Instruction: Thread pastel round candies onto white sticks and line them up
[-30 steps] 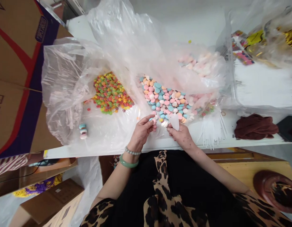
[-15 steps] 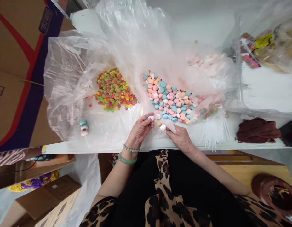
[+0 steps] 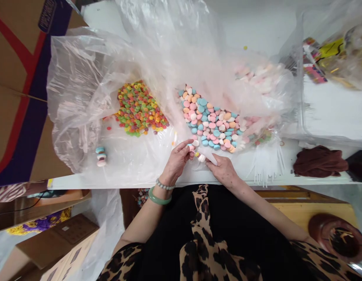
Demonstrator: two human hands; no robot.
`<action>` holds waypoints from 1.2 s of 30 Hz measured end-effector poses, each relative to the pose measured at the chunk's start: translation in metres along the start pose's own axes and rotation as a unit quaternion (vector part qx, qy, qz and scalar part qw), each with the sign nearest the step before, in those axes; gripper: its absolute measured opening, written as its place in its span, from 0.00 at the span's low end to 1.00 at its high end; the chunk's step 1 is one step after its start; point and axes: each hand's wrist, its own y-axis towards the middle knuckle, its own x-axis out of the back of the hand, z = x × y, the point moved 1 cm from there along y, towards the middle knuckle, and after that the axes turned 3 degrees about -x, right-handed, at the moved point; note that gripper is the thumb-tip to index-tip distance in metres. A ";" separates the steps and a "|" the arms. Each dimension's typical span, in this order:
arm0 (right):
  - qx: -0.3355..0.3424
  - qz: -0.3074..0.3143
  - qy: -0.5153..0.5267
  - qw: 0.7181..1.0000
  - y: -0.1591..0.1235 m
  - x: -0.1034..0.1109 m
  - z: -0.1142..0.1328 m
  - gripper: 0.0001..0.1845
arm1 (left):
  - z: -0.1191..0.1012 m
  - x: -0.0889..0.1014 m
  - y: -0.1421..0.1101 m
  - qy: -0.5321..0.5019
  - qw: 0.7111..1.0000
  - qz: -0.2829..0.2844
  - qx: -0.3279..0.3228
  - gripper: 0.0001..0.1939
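Observation:
My left hand (image 3: 177, 161) pinches a small pastel candy bead (image 3: 191, 146) at its fingertips. My right hand (image 3: 223, 170) holds a thin white stick with candies (image 3: 201, 157) threaded on it, pointing toward the left hand. The two hands nearly meet at the table's front edge. Just beyond them lies a heap of pastel pink, blue, orange and white candies (image 3: 211, 123) on clear plastic. To the left sits a heap of small multicoloured ring candies (image 3: 138, 109).
A finished candy stack (image 3: 100, 156) rests on the plastic sheet (image 3: 81, 89) at left. White sticks (image 3: 265, 166) lie right of my hands, then a dark red cloth (image 3: 320, 162). Cardboard boxes (image 3: 16, 86) stand at far left, bagged goods (image 3: 339, 50) at back right.
The left hand has brought its candy closer to the stick's tip in the right hand. The view has shifted slightly; the heaps stay in place.

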 end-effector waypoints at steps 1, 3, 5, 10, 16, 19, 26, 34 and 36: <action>0.000 0.001 0.000 1.000 0.000 0.000 0.000 0.07 | 0.001 0.000 0.000 0.001 1.000 -0.012 -0.006 0.19; 0.002 0.003 0.000 1.000 0.000 0.000 0.000 0.07 | 0.003 -0.001 0.001 0.004 0.999 -0.034 -0.014 0.19; 0.001 0.004 0.001 1.000 0.000 0.000 0.000 0.06 | 0.004 -0.001 0.001 0.008 0.999 -0.048 -0.013 0.19; 0.006 0.003 0.002 1.000 0.001 -0.003 -0.002 0.07 | 0.004 -0.002 0.000 0.013 0.999 -0.035 -0.016 0.20; -0.004 -0.004 -0.006 1.000 0.002 -0.007 -0.003 0.08 | 0.013 -0.004 -0.006 0.141 0.986 -0.035 -0.083 0.17; -0.008 -0.017 -0.005 1.000 0.003 -0.010 -0.002 0.09 | 0.020 -0.007 -0.007 0.202 0.972 -0.051 -0.111 0.15; -0.003 -0.043 -0.023 0.999 0.014 -0.019 0.006 0.09 | 0.031 -0.012 -0.007 0.204 0.968 -0.096 -0.111 0.13; 0.017 -0.024 0.013 0.999 0.027 -0.035 0.026 0.09 | 0.023 -0.016 -0.015 0.265 0.943 -0.091 -0.179 0.08; -0.025 0.006 0.090 0.996 0.026 -0.034 0.022 0.07 | 0.016 -0.010 -0.018 0.260 0.948 -0.074 -0.166 0.10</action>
